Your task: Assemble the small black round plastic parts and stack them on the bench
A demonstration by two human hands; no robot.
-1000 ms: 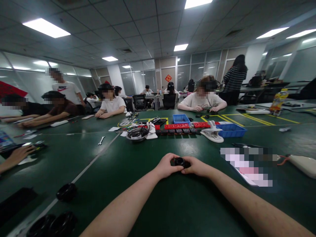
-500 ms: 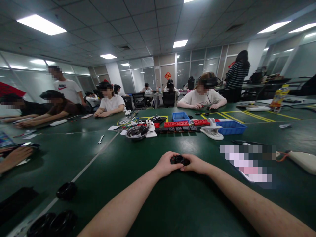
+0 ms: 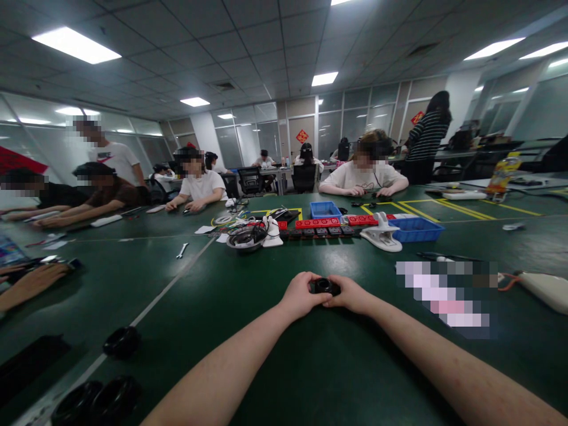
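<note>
A small black ring-shaped part (image 3: 324,286) rests low over the green table (image 3: 248,378), with its round opening facing up. My left hand (image 3: 303,294) is closed round its left side. From the right, my right hand (image 3: 349,292) grips the same part, and the thumbs nearly meet at its near edge. The underside of the part is hidden by the fingers. At the lower left lie more black rings, one alone (image 3: 121,342) and two side by side (image 3: 114,397).
Across the middle stand red power strips (image 3: 317,223), a white clamp base (image 3: 381,235), a blue tray (image 3: 417,229) and a metal bowl (image 3: 247,238). A wrench (image 3: 182,251) lies left. A blurred-out flat object (image 3: 448,296) lies right. Another person's hand (image 3: 35,286) is at far left.
My hands and the black part have hardly moved. The other person's hand at far left has shifted right, and a seated person in white across the table has moved their hands apart.
</note>
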